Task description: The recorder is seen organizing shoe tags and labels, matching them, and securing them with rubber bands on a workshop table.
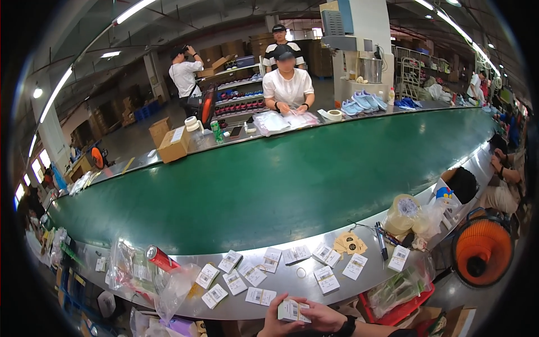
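Close to the near edge of the metal counter (pixel 230 308), a stack of white printed cards (pixel 292 310) sits between my two hands. My left hand (pixel 273 321) grips it from the left side. From the right, my right hand (pixel 325 318) closes on the same stack, a dark band round its wrist. Just beyond lie several more bundles of white cards (pixel 261 296), some with a band round them. A loose rubber band (pixel 301 273) rests among the bundles, and brown tags (pixel 350 242) are fanned out farther right.
A green conveyor belt (pixel 224 191) runs beyond the counter. Left stand a red can (pixel 161 258) and clear plastic bags (pixel 126 264). Tape rolls (pixel 403 210), pens (pixel 382 241), a red bin (pixel 401 314) and an orange fan (pixel 482 253) are right. Across the belt, a person (pixel 287 87) handles plastic bags.
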`<state>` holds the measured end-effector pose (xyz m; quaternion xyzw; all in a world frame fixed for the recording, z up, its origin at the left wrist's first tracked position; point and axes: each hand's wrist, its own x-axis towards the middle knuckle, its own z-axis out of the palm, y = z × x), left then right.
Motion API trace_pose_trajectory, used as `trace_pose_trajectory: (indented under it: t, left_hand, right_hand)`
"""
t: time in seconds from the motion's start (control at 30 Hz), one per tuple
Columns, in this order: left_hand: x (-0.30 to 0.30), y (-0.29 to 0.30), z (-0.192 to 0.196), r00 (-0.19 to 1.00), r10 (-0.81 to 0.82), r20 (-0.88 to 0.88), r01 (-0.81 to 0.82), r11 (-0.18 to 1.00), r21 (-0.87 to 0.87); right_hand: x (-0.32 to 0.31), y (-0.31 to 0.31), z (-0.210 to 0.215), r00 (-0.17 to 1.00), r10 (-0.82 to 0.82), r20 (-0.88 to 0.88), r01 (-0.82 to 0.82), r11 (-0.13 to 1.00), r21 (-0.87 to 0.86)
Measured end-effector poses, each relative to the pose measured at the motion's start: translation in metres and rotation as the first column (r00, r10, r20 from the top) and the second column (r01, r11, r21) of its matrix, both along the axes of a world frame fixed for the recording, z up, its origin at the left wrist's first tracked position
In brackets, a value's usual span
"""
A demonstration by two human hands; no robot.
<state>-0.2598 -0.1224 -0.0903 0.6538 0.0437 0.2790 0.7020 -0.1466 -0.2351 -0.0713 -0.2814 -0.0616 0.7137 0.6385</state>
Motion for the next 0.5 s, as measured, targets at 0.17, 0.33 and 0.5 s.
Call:
trace_pose_trajectory:
  t: [0.17, 0.33, 0.5]
  left_hand:
    - [-0.004, 0.009, 0.006, 0.987, 0.066, 0.147, -0.069, 0.998, 0.015]
    - [-0.001, 0.021, 0.027, 0.99, 0.068, 0.125, -0.101, 0.954, 0.281]
    - [-0.015, 0.013, 0.025, 0.991, 0.126, -0.031, -0.118, 0.973, 0.199]
  right_hand:
    - [-0.006, 0.013, -0.003, 1.0, -0.008, -0.025, 0.009, 0.999, 0.037]
    - [0.002, 0.01, -0.012, 0.991, -0.037, -0.132, 0.042, 0.999, 0.035]
    - [0.001, 0.019, -0.046, 0.986, 0.092, -0.139, -0.072, 0.987, 0.143]
